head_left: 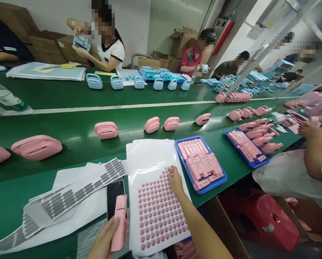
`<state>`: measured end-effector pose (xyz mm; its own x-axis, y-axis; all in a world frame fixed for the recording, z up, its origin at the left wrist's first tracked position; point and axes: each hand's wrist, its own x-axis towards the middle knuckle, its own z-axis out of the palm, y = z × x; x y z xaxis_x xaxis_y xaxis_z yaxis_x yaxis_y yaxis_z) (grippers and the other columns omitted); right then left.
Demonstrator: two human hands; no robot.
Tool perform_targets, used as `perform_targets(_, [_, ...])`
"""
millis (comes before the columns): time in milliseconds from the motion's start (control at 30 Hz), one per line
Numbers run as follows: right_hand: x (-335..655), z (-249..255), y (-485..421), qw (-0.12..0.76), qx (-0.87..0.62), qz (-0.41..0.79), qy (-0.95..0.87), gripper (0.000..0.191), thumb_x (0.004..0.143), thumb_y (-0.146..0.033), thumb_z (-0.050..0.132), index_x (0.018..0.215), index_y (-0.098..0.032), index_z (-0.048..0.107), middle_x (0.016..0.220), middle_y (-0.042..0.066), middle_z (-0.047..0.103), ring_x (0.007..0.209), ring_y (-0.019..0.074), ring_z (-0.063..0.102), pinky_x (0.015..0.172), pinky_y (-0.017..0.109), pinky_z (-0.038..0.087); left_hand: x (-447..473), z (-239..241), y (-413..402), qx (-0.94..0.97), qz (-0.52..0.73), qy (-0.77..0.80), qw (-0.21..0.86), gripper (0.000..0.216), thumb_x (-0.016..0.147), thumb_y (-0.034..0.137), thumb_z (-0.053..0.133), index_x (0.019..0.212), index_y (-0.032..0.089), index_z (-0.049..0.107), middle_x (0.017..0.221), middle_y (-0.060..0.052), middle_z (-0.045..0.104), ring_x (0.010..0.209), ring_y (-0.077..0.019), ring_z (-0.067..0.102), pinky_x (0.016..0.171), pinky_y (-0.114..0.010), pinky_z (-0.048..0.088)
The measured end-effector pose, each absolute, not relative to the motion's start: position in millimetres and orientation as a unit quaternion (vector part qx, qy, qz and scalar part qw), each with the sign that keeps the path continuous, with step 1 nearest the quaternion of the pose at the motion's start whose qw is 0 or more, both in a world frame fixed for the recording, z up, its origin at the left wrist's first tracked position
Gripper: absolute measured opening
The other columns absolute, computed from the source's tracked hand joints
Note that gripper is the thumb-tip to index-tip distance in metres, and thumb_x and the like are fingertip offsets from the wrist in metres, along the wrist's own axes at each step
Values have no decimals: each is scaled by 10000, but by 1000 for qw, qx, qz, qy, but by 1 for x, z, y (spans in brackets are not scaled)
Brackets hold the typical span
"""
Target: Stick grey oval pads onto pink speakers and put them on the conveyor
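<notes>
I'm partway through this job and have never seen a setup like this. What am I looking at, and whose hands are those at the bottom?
There is no robot. The single picture comes from a camera worn on a person's head, looking forward and down, so those bare hands are the wearer's. The left hand holds a pink piece. The right hand is at the upper right of the dots on a white sheet. On the green table are a phone, grey-patterned sheets and a blue tray of pink parts. Farther back stand pink cases and blue cases.
</notes>
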<state>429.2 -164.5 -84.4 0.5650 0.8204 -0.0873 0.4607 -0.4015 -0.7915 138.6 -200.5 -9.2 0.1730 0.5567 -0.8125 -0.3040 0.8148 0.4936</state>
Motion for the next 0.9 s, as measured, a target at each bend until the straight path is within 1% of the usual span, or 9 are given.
perform_targets(133, [449,-97,-138,341,-791,249,-443,307,902,-307,553,1173,-166,532,1035,54,629,873,195,632,771,406,534,176,1,-202,78,282,595,748,562,543,469,810,1015,246,603,809,-47,716,681,-201,631,598,-282,532])
perform_targets(200, [454,-102,-137,327,-787,251,-459,311,902,-310,553,1176,-164,529,1014,50,633,860,193,634,763,404,536,188,4,-203,59,286,607,739,615,555,456,808,1090,268,572,858,-42,721,733,-213,647,628,-288,541])
perform_targets(300, [457,-105,-140,314,-784,252,-472,315,905,-317,546,1179,-160,528,982,44,641,855,194,636,773,412,533,201,6,-204,29,290,624,725,723,551,434,816,1191,276,519,902,-42,718,762,-225,653,643,-300,547])
perform_targets(367, [456,-106,-143,307,-784,254,-476,319,910,-314,538,1189,-160,520,978,44,643,861,197,638,779,417,533,209,8,-205,12,296,629,719,737,550,405,823,1204,262,513,884,-43,712,741,-217,646,638,-300,543])
perform_targets(467, [454,-105,-142,295,-785,260,-479,306,917,-297,526,1191,-160,517,1000,50,638,898,205,634,792,422,530,221,11,-205,7,316,628,711,642,576,377,811,1144,218,559,839,-53,700,685,-196,627,611,-292,527])
perform_targets(567, [456,-101,-138,280,-783,271,-484,282,916,-293,529,1164,-161,532,1004,50,631,902,202,627,775,404,533,231,12,-204,39,332,629,702,504,583,385,799,1017,196,628,841,-52,690,607,-158,588,528,-265,486])
perform_targets(700, [459,-97,-136,264,-781,290,-486,292,915,-314,528,1173,-178,530,974,42,632,791,170,628,690,354,543,235,9,-204,94,323,586,737,317,656,415,745,829,167,653,629,-15,610,506,-117,503,466,-238,416])
perform_targets(767, [455,-98,-139,271,-787,283,-477,312,922,-314,513,1204,-181,509,989,48,630,816,180,630,712,371,542,234,8,-204,99,314,568,754,316,663,426,738,825,175,637,609,-5,586,481,-108,482,450,-234,390])
perform_targets(900, [441,-102,-148,296,-804,251,-451,336,925,-290,507,1238,-169,481,1070,68,616,982,226,605,843,450,507,235,10,-202,96,314,557,763,351,658,449,734,861,188,619,665,-9,592,479,-106,482,443,-241,383])
